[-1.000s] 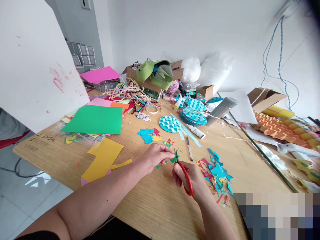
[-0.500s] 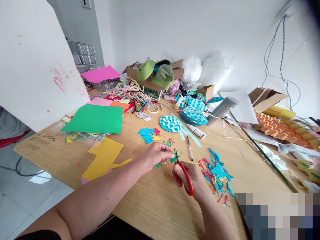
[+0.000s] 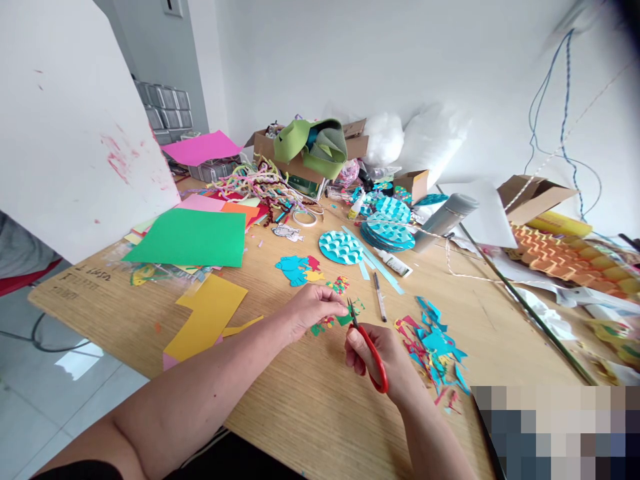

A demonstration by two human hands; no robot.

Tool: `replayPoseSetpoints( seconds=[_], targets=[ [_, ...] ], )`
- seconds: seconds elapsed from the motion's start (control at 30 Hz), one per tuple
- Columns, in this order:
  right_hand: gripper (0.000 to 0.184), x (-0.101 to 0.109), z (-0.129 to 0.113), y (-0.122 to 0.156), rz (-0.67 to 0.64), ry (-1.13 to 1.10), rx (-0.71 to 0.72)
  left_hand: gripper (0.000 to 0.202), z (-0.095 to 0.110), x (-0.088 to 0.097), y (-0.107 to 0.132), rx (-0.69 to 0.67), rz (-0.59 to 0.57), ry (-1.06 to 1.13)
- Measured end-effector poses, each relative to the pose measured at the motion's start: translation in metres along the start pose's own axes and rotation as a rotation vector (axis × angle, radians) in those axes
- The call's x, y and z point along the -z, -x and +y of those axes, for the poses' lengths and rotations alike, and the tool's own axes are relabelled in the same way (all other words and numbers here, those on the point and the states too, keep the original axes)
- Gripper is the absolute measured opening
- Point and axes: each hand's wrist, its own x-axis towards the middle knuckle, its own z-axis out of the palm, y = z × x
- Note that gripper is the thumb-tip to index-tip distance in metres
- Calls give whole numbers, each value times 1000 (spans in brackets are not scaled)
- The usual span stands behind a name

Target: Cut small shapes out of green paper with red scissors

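Observation:
My left hand (image 3: pixel 311 309) pinches a small green paper piece (image 3: pixel 346 319) just above the wooden table (image 3: pixel 310 400). My right hand (image 3: pixel 387 357) grips red-handled scissors (image 3: pixel 369 353), whose short blades point up into the green piece. Small green and red offcuts (image 3: pixel 323 326) lie under my hands. To the right is a heap of blue, red and yellow scraps (image 3: pixel 433 347). A black pen (image 3: pixel 379 297) lies just beyond the scissors. A blue paper fish with red and yellow bits (image 3: pixel 299 269) lies further back.
Green (image 3: pixel 189 238), yellow (image 3: pixel 207 317) and pink (image 3: pixel 200 148) sheets lie at the left. Blue wave-pattern discs (image 3: pixel 341 247), a glue tube (image 3: pixel 395 263), a grey cylinder (image 3: pixel 443 215), cardboard boxes (image 3: pixel 530 197), a green bag (image 3: pixel 313 147) and orange folded paper (image 3: pixel 565 257) crowd the back and right.
Almost nothing has moved. The scissors and the green piece have shifted slightly in my hands, and the view has drifted a little.

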Motion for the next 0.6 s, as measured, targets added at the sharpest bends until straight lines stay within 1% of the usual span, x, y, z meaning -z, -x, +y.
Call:
replayPoseSetpoints(
  seconds=[0.2, 0.4, 0.6],
  targets=[
    [44, 0, 0, 0, 12, 20, 2, 25, 1, 0, 2, 30, -32, -19],
    [43, 0, 1, 1, 8, 19, 6, 23, 0, 0, 1, 28, -16, 2],
    [43, 0, 0, 1, -4, 9, 12, 22, -1, 1, 0, 31, -37, -3]
  ],
)
